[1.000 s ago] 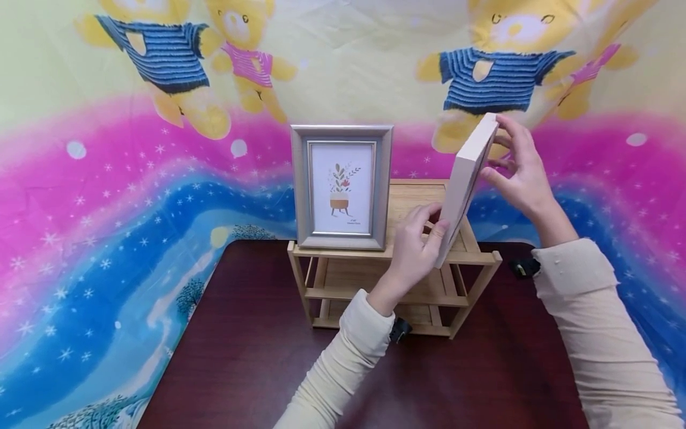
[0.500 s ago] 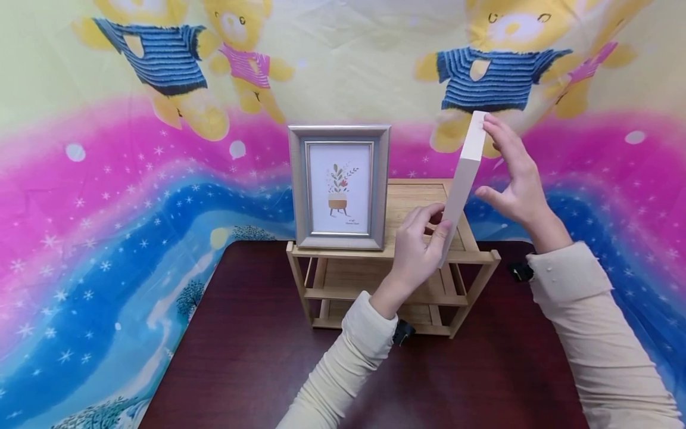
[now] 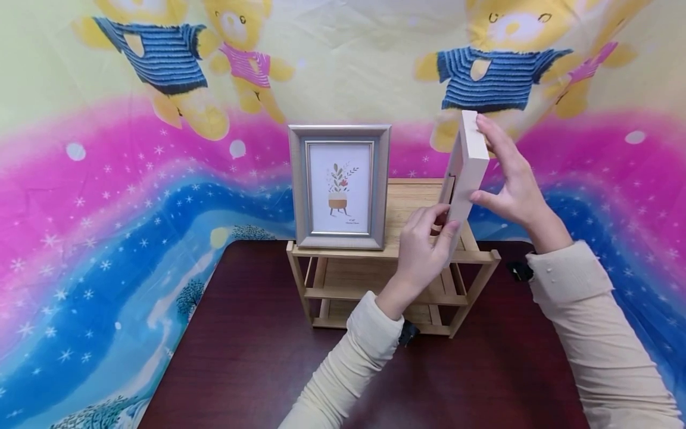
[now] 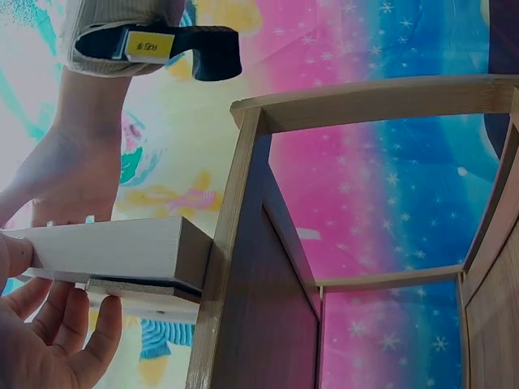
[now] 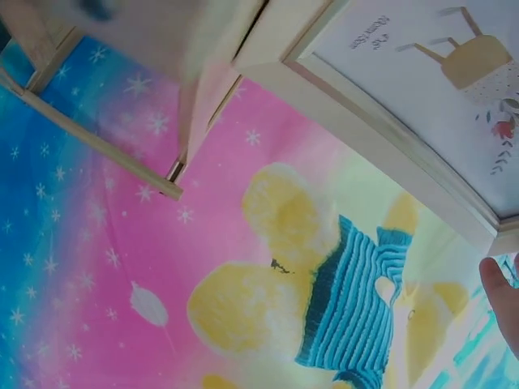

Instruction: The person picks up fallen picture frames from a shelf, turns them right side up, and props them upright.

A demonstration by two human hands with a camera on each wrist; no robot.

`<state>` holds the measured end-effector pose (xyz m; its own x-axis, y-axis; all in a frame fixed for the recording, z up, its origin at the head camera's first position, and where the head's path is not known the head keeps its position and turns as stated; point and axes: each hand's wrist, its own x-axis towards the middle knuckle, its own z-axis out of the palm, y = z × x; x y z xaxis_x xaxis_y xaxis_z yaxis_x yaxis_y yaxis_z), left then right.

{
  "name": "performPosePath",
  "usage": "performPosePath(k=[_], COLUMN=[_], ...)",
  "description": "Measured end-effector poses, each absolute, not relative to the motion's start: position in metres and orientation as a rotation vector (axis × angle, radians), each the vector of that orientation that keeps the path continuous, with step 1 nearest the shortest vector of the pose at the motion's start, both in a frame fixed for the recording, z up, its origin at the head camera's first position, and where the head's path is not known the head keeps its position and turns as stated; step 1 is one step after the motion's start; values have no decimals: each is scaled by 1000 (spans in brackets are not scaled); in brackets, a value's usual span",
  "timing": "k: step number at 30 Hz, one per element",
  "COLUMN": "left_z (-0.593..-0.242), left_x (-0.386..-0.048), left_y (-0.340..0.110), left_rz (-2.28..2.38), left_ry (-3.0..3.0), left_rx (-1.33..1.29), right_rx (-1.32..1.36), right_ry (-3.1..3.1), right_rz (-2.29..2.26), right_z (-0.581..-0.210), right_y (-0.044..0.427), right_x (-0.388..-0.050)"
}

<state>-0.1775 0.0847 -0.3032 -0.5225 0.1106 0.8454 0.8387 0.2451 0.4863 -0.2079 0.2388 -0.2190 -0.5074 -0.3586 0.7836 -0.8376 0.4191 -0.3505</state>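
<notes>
My left hand pinches a cream-white picture frame, held nearly upright and edge-on above the right side of a wooden rack. In the left wrist view, its fingers press on a flat piece at the frame's back. My right hand is at the frame's upper right side with index finger and thumb spread, the index tip at the far top corner. A plant picture behind the frame's front shows in the right wrist view. Left on the rack's top stands a silver-grey picture frame.
The rack has lower shelves and stands on a dark red-brown table. A backdrop cloth with teddy bears hangs close behind.
The white picture frame has turned in the left hand, so part of its back now shows on the left side. Both hands stay near it; the left has shifted slightly right.
</notes>
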Motion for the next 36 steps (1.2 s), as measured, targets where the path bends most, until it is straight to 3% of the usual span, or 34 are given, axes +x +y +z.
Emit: performPosePath(k=[21,36], left_z=[-304,-300], left_x=[-184,-186], left_y=[79,63], left_rz=[-1155,-837], left_ry=[-1918,-1988], left_rx=[-969,-820], right_rx=[1091,1098], right_ry=[-2048,-2050], right_rz=[1118,1159], right_z=[-224,-226], right_y=[251,250], right_x=[-221,-224])
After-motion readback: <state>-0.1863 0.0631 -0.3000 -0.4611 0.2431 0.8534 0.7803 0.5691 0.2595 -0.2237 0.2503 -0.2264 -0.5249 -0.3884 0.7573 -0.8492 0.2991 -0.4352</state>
